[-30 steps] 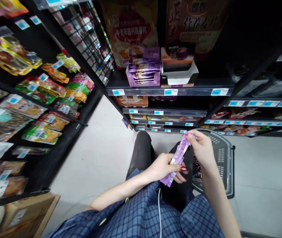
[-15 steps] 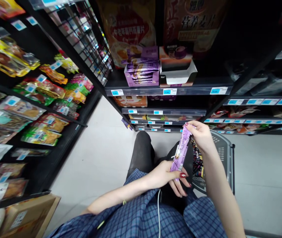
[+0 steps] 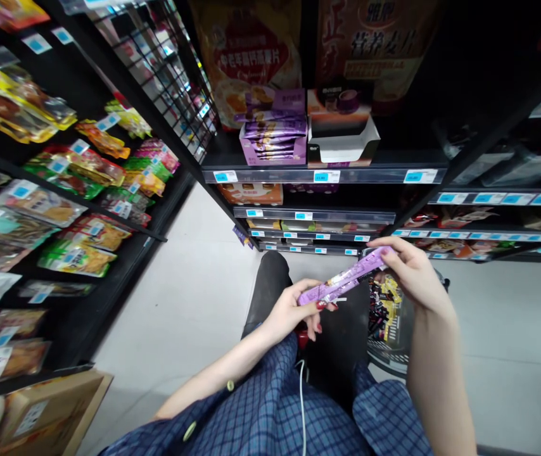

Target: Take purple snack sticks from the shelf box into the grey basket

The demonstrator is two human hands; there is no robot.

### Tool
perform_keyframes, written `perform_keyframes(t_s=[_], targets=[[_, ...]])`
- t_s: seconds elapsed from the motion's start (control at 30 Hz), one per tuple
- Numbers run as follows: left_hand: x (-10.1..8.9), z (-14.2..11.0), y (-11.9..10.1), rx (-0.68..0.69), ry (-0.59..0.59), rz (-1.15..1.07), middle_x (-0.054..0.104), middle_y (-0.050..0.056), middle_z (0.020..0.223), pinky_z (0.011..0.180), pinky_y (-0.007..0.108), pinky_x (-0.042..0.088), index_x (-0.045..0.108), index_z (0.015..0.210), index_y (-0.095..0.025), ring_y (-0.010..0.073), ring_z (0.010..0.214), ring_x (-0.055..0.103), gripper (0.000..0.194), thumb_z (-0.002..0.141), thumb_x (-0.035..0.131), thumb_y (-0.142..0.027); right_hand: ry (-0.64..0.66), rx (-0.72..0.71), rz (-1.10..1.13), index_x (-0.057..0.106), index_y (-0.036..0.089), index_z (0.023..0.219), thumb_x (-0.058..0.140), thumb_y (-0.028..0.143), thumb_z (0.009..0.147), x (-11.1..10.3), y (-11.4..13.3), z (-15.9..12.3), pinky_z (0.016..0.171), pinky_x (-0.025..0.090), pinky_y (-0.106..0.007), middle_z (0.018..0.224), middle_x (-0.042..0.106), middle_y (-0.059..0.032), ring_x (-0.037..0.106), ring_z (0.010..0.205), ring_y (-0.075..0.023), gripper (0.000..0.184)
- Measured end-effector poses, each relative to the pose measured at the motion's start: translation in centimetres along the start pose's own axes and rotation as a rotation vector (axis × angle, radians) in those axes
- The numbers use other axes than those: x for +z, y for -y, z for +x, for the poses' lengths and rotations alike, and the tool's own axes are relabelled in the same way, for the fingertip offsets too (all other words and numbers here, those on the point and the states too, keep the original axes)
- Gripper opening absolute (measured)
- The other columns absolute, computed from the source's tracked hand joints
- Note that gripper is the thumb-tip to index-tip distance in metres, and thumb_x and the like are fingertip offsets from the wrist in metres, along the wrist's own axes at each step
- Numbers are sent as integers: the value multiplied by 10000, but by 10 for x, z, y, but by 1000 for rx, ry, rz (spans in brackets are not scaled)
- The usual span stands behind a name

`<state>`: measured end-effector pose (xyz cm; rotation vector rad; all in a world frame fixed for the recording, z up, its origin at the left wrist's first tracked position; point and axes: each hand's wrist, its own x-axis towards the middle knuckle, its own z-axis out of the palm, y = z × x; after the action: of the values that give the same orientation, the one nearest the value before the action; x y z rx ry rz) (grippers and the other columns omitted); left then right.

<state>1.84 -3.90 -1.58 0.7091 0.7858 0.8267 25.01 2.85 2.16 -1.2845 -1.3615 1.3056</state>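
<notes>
Between my two hands, above my knees, is a long slim purple sachet [image 3: 344, 283], slanting up to the right. My left hand [image 3: 294, 310] pinches its lower left end, thumb on top. My right hand [image 3: 410, 269] grips the upper right end between thumb and fingers. Beyond them on the shelf, similar purple sachets [image 3: 275, 136] lie stacked in an open purple display box [image 3: 250, 153]. Beside that box stands an open white-and-black carton [image 3: 344, 152] with no contents visible.
At my right on the floor, a grey basket [image 3: 401, 358] holds many small dark and yellow packets [image 3: 384, 304], partly hidden by my right arm. Snack shelves [image 3: 156, 234] rise on the left, with a cardboard box [image 3: 47, 411] below. Large cereal bags [image 3: 256, 57] stand behind the display boxes.
The purple sachet has swung from steep to a flatter slant. My left hand has moved up and left, my right hand a little right and down. More of the basket's packets show.
</notes>
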Motion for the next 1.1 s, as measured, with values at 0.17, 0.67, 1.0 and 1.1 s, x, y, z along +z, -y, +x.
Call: perform_keyframes(t_s=[0.17, 0.67, 1.0, 1.1], targets=[[-15, -2, -18, 69, -6, 91, 711, 77, 639, 393, 268, 547, 580, 1116, -83, 211, 465, 664, 429, 758, 682, -294, 58, -77, 90, 665, 231, 954, 803, 278, 598, -6, -6, -22, 577, 581, -263, 817, 688, -18, 657, 617, -154, 386], [-15, -8, -46, 62, -103, 183, 717, 102, 692, 539, 325, 582, 651, 908, -66, 249, 646, 704, 353, 704, 723, -344, -249, -125, -122, 714, 234, 784, 682, 346, 742, 15, -2, -48, 510, 576, -255, 730, 723, -21, 659, 559, -155, 124], [-22, 7, -41, -294, 255, 442, 719, 100, 743, 622, 239, 542, 669, 833, -87, 144, 615, 670, 313, 709, 712, -371, 160, 73, -135, 669, 194, 801, 633, 358, 754, 37, 2, -28, 493, 551, -273, 676, 677, -20, 648, 507, -162, 174], [-14, 13, -30, -344, 184, 285, 722, 128, 761, 614, 265, 554, 675, 843, -69, 162, 598, 681, 360, 701, 718, -397, 153, 72, -124, 654, 201, 824, 612, 357, 759, 40, 0, -17, 478, 536, -259, 705, 647, -7, 617, 502, -135, 174]])
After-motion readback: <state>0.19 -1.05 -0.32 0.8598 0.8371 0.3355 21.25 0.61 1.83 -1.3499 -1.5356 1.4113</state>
